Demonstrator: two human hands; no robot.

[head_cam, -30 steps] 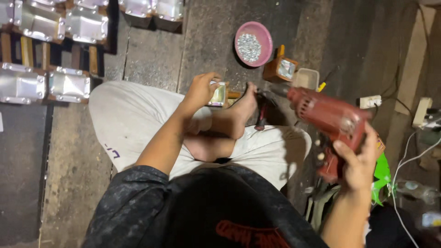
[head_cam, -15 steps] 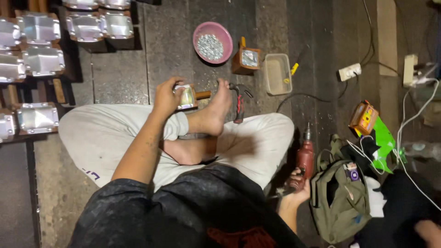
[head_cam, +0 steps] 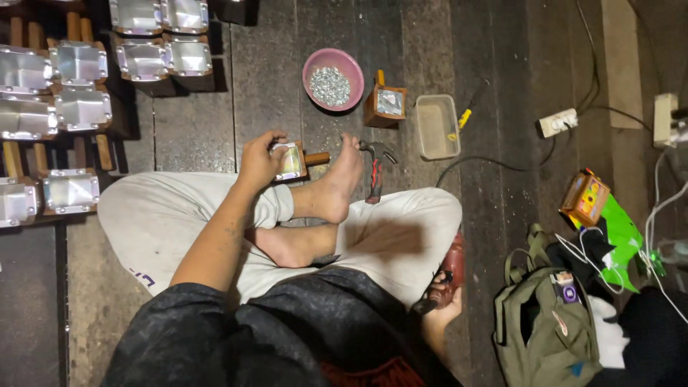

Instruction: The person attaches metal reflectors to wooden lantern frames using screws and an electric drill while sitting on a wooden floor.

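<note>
Left hand: clenched around a small wooden block faced with a shiny metal plate, held just above the left knee. The block's wooden stub points toward the bare foot, which lies just beside it. Right hand: down at the right hip, fingers wrapped around the grip of a red power drill, which rests against the right thigh.

The person sits cross-legged on a dark plank floor, in pale trousers and a dark shirt.

A hammer lies on the floor, touching or just beside the toes. Beyond the foot, toward the far edge of the floor, stand 3 items in a row: a pink bowl of small metal pieces, another wooden block with a metal face, and an empty pale plastic tray. A yellow-handled tool lies just beside the tray.

At the far-left corner, many finished metal-faced blocks are set out in rows.

On the right side: a white power strip with cables, a green backpack near the right hand, and a colourful small box.
</note>
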